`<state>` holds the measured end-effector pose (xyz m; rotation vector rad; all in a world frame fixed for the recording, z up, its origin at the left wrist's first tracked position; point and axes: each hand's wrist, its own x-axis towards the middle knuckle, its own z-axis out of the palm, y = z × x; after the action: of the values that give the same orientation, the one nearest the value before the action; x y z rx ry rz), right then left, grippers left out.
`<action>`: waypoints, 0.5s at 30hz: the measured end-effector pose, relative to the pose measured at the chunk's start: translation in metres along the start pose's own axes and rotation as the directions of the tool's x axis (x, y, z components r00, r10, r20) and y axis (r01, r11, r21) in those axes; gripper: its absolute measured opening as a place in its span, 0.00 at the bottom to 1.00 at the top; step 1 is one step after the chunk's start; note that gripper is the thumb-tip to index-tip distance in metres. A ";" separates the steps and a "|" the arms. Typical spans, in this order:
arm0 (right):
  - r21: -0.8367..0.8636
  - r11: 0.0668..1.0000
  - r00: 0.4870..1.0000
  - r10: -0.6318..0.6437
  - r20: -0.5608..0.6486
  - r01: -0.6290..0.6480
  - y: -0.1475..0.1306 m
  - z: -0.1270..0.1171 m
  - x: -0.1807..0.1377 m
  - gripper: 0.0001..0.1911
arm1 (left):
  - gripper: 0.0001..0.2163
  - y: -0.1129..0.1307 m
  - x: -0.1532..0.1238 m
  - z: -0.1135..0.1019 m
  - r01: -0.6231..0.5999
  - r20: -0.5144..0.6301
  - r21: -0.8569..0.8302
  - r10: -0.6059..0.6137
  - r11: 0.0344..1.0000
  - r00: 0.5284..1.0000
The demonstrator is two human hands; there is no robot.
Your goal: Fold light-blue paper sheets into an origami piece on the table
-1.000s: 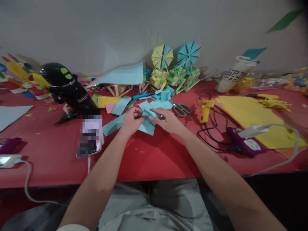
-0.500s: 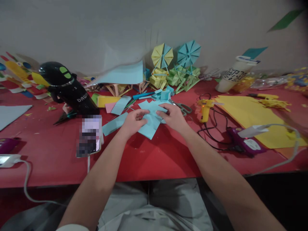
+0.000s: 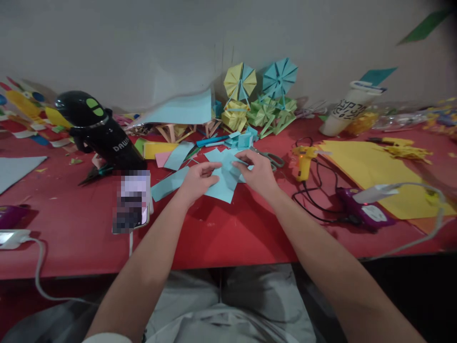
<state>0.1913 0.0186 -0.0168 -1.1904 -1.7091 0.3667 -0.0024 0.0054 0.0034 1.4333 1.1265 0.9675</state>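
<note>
Light blue paper (image 3: 228, 174) with angular corners lies between my hands above the red table. My left hand (image 3: 200, 180) is at its left side, fingers curled, with the thumb and fingertips at the paper. On the right, my right hand (image 3: 256, 167) pinches the paper's upper right part between thumb and bent fingers. Other blue strips (image 3: 170, 184) lie left of my left hand. Scissors (image 3: 274, 160) with grey-green handles lie just beyond my right hand, their blades partly hidden.
A black bottle (image 3: 107, 136) and a phone (image 3: 137, 202) stand on the left. Folded paper wheels (image 3: 280, 78) lean at the back wall. To the right are a yellow glue gun (image 3: 304, 162) with its cord, a purple box (image 3: 367, 214), yellow sheets (image 3: 357, 166) and a tilted cup (image 3: 352, 107).
The blue paper has turned slightly, its lower corner shifting to the right and a little upward. Both hands stay in nearly the same place.
</note>
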 end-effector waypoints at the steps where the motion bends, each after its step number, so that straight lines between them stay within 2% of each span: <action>1: 0.000 1.000 1.000 0.016 -0.001 -0.016 -0.001 -0.001 0.000 0.06 | 0.19 0.000 0.000 0.000 -0.003 -0.005 0.007 0.003 1.000 1.000; 6: -0.013 1.000 0.999 0.029 0.029 -0.028 -0.002 -0.003 0.000 0.06 | 0.18 -0.002 0.001 0.001 0.010 -0.017 0.015 -0.010 1.000 1.000; 10: -0.008 1.000 0.993 0.028 0.112 -0.027 0.000 -0.002 -0.001 0.04 | 0.18 -0.003 0.001 0.002 0.053 -0.024 0.019 -0.053 0.998 0.998; 13: -0.006 1.000 0.989 -0.019 0.145 0.020 0.004 0.000 -0.001 0.03 | 0.18 -0.003 0.001 0.001 0.051 -0.042 0.026 -0.050 0.998 0.998; 15: -0.036 0.997 0.991 -0.061 0.122 0.065 0.006 0.000 -0.001 0.04 | 0.17 -0.003 0.001 0.001 0.035 -0.053 0.033 -0.034 0.999 0.998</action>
<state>0.1947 0.0209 -0.0217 -1.1596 -1.8621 0.3747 -0.0015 0.0063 0.0005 1.4184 1.2079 0.9707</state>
